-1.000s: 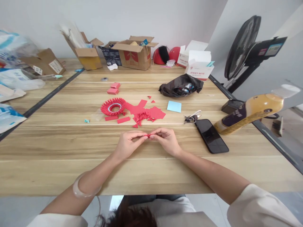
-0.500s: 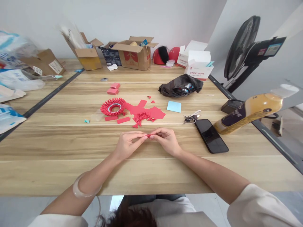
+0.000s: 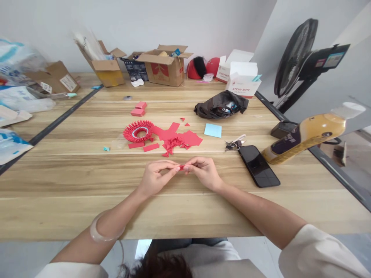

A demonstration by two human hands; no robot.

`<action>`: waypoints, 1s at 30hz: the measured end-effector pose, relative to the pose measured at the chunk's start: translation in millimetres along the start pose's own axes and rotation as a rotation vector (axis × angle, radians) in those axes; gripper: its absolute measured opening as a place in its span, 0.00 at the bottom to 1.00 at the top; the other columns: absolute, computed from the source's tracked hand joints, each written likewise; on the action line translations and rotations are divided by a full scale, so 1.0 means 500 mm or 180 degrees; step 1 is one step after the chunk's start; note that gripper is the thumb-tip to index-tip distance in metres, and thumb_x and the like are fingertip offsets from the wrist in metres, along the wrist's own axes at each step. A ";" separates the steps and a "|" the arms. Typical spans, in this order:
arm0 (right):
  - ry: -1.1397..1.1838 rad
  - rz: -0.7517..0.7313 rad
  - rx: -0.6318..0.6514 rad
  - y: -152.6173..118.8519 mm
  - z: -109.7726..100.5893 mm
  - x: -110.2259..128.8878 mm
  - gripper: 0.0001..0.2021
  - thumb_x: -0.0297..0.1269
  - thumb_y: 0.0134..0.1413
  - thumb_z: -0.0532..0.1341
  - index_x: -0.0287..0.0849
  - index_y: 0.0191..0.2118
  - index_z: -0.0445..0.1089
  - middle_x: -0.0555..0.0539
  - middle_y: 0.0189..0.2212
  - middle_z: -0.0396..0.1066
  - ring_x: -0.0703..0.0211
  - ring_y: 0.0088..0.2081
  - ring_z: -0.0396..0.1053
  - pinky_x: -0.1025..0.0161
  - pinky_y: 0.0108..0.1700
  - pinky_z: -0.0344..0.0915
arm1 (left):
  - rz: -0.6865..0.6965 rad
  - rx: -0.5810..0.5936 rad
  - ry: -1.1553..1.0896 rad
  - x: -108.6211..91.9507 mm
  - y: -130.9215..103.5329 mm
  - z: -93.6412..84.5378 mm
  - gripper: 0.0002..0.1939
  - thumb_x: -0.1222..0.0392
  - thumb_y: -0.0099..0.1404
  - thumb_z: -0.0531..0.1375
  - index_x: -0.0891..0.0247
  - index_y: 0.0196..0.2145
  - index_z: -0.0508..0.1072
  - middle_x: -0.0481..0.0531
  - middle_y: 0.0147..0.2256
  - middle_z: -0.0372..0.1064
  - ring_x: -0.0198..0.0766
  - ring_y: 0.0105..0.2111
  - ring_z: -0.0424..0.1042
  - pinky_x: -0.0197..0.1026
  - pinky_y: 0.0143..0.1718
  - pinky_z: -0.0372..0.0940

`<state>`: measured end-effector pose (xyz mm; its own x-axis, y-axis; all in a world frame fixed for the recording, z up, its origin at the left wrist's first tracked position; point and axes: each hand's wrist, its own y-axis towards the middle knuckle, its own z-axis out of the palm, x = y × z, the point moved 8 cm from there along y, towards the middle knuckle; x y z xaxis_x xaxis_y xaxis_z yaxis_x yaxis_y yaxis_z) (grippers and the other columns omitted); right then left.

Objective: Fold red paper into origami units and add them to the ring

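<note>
Between my fingertips is a small piece of red paper (image 3: 181, 167), mostly hidden by the fingers. My left hand (image 3: 158, 175) pinches its left end and my right hand (image 3: 204, 172) pinches the right end, just above the table. Beyond my hands lies a pile of red paper sheets and small folded triangles (image 3: 176, 142). To its left sits a ring of red folded paper pieces (image 3: 127, 132) with a light blue inner band. Narrow red paper strips (image 3: 151, 147) lie in front of the ring.
A black phone (image 3: 259, 166), keys (image 3: 232, 145) and a yellow bottle (image 3: 311, 133) are on the right. Blue sticky notes (image 3: 213, 130) and a black bag (image 3: 220, 105) lie farther back. Cardboard boxes (image 3: 166, 71) line the wall; a fan (image 3: 295, 58) stands at the right edge.
The red paper shows slightly more between my fingertips. Both hands stay in nearly the same place, and the things on the table have not moved.
</note>
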<state>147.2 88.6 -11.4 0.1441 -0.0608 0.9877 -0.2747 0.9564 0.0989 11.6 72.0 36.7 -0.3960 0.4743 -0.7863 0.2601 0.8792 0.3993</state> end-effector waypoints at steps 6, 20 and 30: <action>0.0317 0.0098 0.0122 0.003 0.005 -0.009 0.09 0.40 0.42 0.65 0.40 0.28 0.72 0.48 0.25 0.74 0.60 0.29 0.72 0.62 0.35 0.69 | -0.0350 0.0032 -0.0475 0.019 -0.001 0.008 0.06 0.61 0.57 0.60 0.64 0.27 0.77 0.54 0.29 0.76 0.37 0.29 0.74 0.36 0.30 0.69; 0.0114 0.0030 0.0338 0.005 0.009 -0.001 0.08 0.37 0.42 0.66 0.38 0.28 0.71 0.49 0.22 0.72 0.67 0.22 0.65 0.67 0.25 0.62 | -0.2416 0.0963 -0.2453 0.093 -0.031 0.079 0.07 0.60 0.52 0.64 0.68 0.24 0.75 0.54 0.23 0.74 0.34 0.23 0.72 0.32 0.24 0.65; -0.0642 -0.0329 0.0287 -0.008 0.016 0.018 0.13 0.40 0.40 0.66 0.40 0.35 0.73 0.45 0.34 0.75 0.56 0.36 0.73 0.60 0.41 0.69 | -0.2596 0.0737 -0.2442 0.106 -0.036 0.078 0.10 0.61 0.50 0.66 0.68 0.30 0.74 0.51 0.27 0.74 0.33 0.27 0.73 0.33 0.29 0.65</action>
<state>142.1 82.0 -1.7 -0.0145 -0.2213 0.9751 -0.3533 0.9134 0.2021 20.2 79.4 -30.3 0.1002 -0.4570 -0.8838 0.3599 0.8448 -0.3960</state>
